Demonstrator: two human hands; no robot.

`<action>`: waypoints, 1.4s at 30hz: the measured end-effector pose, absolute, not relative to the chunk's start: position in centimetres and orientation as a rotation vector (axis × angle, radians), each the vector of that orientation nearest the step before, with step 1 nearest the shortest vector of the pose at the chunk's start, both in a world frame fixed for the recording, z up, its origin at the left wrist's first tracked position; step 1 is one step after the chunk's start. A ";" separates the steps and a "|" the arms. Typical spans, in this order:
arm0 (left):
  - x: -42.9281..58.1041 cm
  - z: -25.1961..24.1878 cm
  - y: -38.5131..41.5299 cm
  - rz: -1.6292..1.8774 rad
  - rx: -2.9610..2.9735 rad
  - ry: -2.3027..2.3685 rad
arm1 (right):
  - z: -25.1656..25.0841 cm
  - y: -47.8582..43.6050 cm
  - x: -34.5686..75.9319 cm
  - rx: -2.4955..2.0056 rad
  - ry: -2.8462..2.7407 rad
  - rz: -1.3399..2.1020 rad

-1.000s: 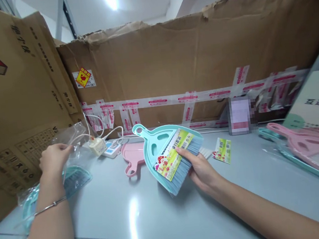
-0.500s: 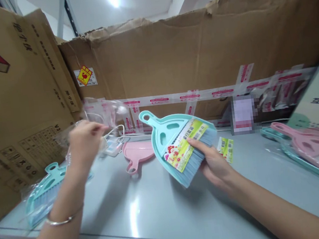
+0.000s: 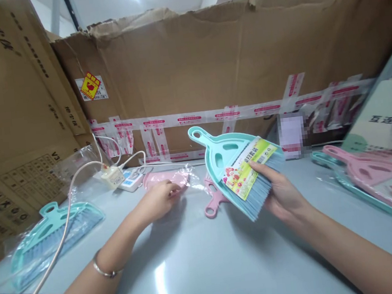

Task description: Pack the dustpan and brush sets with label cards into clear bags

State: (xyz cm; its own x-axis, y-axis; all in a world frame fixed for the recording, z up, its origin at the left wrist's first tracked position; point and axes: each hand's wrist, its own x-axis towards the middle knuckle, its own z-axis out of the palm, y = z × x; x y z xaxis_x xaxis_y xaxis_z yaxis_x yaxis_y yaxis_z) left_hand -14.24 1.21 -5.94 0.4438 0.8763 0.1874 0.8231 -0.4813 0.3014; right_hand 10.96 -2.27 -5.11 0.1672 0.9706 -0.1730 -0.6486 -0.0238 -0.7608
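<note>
"Turquoise plastic first: where is the dustpan (image 3: pixel 212 150)?"

"Right of centre, raised off the grey table (image 3: pixel 196 269), tilted, its ring handle pointing up and to the left. A brush (image 3: pixel 260 190) with blue bristles lies against its face, under a printed card (image 3: pixel 246 172)."

"And what supports it?"

"The right hand (image 3: pixel 283 196). The thumb lies over the card and bristles; the other fingers go behind, grasping brush and pan together at the lower right edge."

"Left hand (image 3: pixel 159 200)?"

"Low over the table, left of the dustpan, fingers bent. Crinkled clear film (image 3: pixel 195 180) lies at the fingertips. I cannot tell whether they pinch it or have let it go."

"Items near that hand?"

"A pink pan (image 3: pixel 157 176) directly behind it, partly covered, and a pink handle (image 3: pixel 218 198) to its right, partly hidden by the turquoise pan. A white power strip (image 3: pixel 132 180) and a plug adapter (image 3: pixel 112 177) sit further left."

"Outer stock?"

"At far left, a second turquoise set (image 3: pixel 56 238) in clear wrap, crossed by a white cable (image 3: pixel 69 201). At far right, a wrapped pink set (image 3: pixel 371 162) overlaps a turquoise one (image 3: pixel 372 202)."
</note>
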 end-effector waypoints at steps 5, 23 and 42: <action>-14.3 -5.9 0.8 0.636 2.589 1.857 | -5.4 -3.0 11.2 -0.924 -0.573 1.637; -10.9 -6.4 -0.8 0.742 2.789 1.786 | -8.1 -4.1 7.6 -0.995 -0.765 1.757; -9.9 -6.6 -2.0 1.027 3.171 1.524 | -8.8 -4.4 6.3 -0.816 -0.537 1.801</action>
